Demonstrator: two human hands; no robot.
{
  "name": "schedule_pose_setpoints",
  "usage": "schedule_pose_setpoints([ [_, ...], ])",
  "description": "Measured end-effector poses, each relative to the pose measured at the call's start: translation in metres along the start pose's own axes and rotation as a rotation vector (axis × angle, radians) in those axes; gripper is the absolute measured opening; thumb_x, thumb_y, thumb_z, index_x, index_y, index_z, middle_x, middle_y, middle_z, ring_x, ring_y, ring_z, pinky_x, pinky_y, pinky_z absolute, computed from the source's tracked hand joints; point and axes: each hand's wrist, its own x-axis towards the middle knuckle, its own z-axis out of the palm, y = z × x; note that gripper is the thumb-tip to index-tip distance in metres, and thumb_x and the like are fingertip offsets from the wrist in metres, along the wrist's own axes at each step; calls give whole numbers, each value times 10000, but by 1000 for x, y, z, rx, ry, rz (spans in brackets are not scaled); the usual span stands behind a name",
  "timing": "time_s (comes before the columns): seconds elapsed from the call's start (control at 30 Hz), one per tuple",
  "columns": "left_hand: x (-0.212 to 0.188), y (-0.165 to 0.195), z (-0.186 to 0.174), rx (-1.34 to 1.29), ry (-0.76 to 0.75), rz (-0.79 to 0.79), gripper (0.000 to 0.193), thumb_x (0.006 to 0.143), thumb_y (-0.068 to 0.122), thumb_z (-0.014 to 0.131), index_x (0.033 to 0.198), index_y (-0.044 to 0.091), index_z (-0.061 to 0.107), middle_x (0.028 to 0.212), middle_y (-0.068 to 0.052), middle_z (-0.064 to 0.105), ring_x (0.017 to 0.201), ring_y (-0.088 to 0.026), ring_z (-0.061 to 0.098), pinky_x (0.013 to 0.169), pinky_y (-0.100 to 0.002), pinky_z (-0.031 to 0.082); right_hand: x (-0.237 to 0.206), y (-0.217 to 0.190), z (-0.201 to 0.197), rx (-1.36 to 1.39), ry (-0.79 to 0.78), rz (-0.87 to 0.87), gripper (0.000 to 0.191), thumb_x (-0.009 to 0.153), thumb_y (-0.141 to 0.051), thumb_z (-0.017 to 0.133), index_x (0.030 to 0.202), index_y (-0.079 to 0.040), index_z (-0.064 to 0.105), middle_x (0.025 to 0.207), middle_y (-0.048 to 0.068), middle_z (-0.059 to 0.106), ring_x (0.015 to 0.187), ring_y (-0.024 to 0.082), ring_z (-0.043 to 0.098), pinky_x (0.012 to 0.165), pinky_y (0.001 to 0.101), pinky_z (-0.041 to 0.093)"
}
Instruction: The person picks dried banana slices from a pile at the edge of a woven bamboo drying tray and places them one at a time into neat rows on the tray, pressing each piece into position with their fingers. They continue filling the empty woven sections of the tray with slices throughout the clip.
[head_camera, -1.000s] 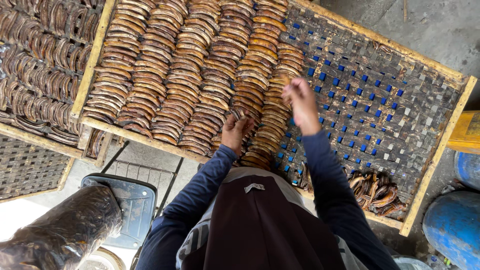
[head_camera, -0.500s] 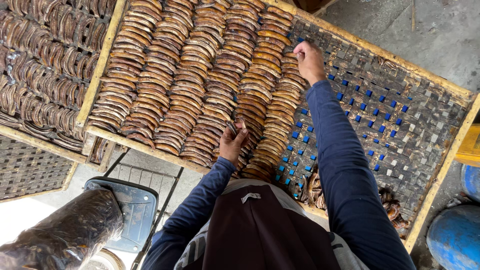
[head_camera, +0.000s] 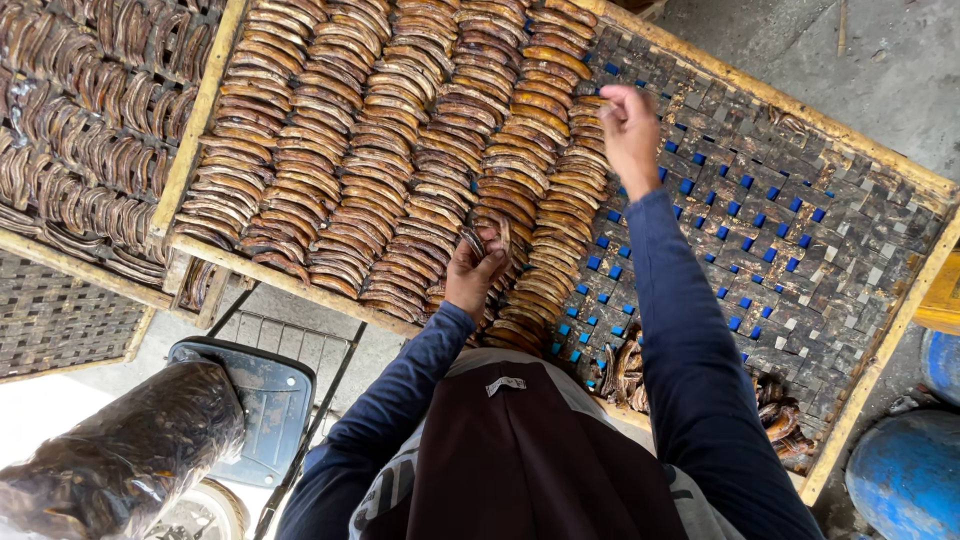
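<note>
While right hand (head_camera: 628, 128) pinches above last banana row (head_camera: 560, 200), left hand (head_camera: 476, 268) grips slices (head_camera: 492, 238), bare mesh (head_camera: 790, 250) rightward

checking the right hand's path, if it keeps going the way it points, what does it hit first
Most likely the top of the rightmost row of dried banana slices on the woven tray. The right hand hangs just above them, fingers pointing down and left; depth is hard to judge.
</note>
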Motion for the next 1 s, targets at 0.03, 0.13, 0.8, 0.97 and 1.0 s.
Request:
schedule_pose_setpoints([
  [0.03,0,0,1,17,12,-6,310,977,-47,619,1248,102,627,1091,-12,686,989,-153,694,949,-382,626,-13,-11,1,140,-91,55,206,1011,-133,696,1216,-134,673,1186,55,684,1055,174,667,948,357,605],
  [0.13,2,1,5,39,1,-3,315,985,-48,626,1266,95,629,1096,-15,692,988,-149,690,942,-377,617,-61,-41,13,184,-608,-91,214,972,-168,713,1176,-112,677,1241,45,694,1064,155,683,895,352,598],
  [0.8,0,15,1,747,41,94,381,1101,311,492,1345,70,657,1031,-125,698,866,-226,663,788,-364,578,-98,-68,25,125,-657,-9,227,989,-102,643,1215,-89,652,1092,73,732,888,179,724,759,343,582],
  [0.97,6,19,-17,606,78,224,395,1136,283,456,1434,81,619,1240,-80,692,1118,-139,655,996,-288,545,-48,-31,-38,-88,-382,-54,116,1005,-119,701,1118,-102,681,1054,53,730,922,174,721,786,336,592],
  [1.0,7,17,-20,508,93,194,374,1111,242,492,1416,70,621,1235,-82,699,1097,-145,657,980,-296,550,-34,-22,-50,-218,-332,-50,103,1013,-122,703,1115,-111,698,1040,48,740,909,192,719,790,353,587],
])
